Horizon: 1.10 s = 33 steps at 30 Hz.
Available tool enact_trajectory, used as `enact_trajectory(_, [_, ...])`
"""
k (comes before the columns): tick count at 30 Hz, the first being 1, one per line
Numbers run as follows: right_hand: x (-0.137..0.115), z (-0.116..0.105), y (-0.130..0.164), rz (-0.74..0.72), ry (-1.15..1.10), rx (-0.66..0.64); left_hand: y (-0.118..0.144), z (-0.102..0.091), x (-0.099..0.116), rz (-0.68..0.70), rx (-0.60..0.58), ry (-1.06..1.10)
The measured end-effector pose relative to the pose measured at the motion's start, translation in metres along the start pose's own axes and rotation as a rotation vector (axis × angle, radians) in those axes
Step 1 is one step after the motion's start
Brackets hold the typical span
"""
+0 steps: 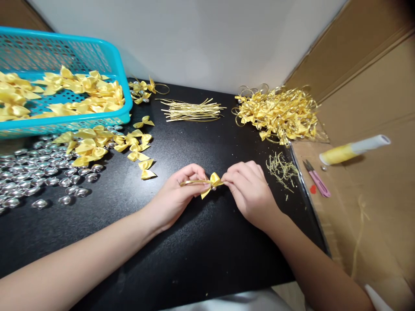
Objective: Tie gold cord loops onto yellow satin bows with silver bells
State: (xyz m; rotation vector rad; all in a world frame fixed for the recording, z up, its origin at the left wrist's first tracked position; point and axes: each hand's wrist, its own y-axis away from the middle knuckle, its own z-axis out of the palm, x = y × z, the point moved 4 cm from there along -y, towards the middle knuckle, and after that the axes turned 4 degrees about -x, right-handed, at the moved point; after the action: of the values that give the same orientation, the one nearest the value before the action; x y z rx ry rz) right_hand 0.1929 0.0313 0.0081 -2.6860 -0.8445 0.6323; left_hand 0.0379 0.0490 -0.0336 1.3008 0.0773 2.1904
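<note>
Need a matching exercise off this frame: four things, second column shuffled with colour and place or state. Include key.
Things
1. Basket
2. Bow between left hand and right hand
3. Snips
4. Beads

Colour and place or state
A. Yellow, with a gold tie at it
B. Silver, spread over the left part of the black table
C. Turquoise, holding many bows
D. Pink-handled, lying to the right of the table

Pairs
1-C, 2-A, 3-D, 4-B
</note>
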Motion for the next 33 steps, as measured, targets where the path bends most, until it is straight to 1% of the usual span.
enact_trajectory(4, [0.0011,0.0005,-0.0006,0.015,-0.017,0.003,-0.0001,-0.0003,0.0000,-0.006,-0.011,-0.015])
enact_trajectory(12, [0.0053,0.0037,-0.0020,0.073,-0.146,-0.018,0.0005,-0.0009,0.0007,-0.007,0.008,-0.005])
enact_trajectory(16, [0.0059,0.0035,-0.0015,0.064,-0.142,-0.026,-0.0002,-0.0009,-0.0001,-0.004,-0.002,0.001])
enact_trajectory(24, [-0.0006,-0.0006,-0.0008,0.006,-0.007,-0.026,-0.0008,-0.0015,-0.0022,-0.011,-0.019,0.020])
enact_trajectory(28, [0.0000,0.0000,-0.0014,0.026,-0.049,-0.015,-0.0004,-0.0018,-0.0019,-0.012,-0.017,0.029])
enact_trajectory(33, [0.0048,0.0023,-0.0015,0.082,-0.124,-0.042,-0.0003,-0.0019,-0.0007,-0.010,-0.002,0.042])
